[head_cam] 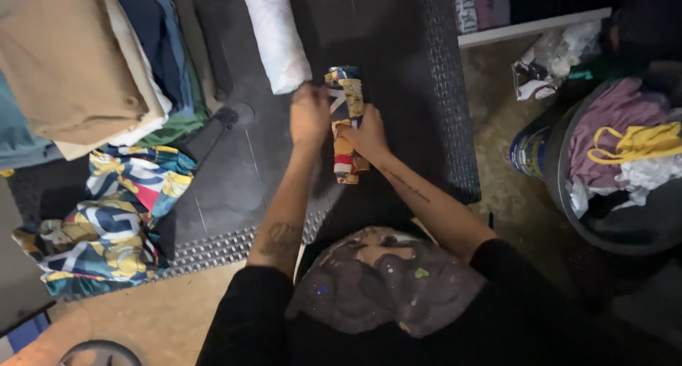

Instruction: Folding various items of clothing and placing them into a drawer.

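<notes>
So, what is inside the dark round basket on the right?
The basket holds loose clothes: a mauve garment, a yellow strappy piece lying on it, and white fabric lower down. Anything under these clothes is covered, and the basket's bottom cannot be seen.

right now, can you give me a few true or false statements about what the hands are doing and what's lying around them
1. Both hands grip a rolled patterned cloth. True: the left hand and right hand are both on it.
2. The cloth lies spread out flat. False: it is rolled into a tight bundle.
3. A white roll lies beyond the hands. True.
4. The round tub at the right holds only water. False: it holds clothes, among them a yellow piece.
5. Folded clothes are stacked at upper left. True.
</notes>
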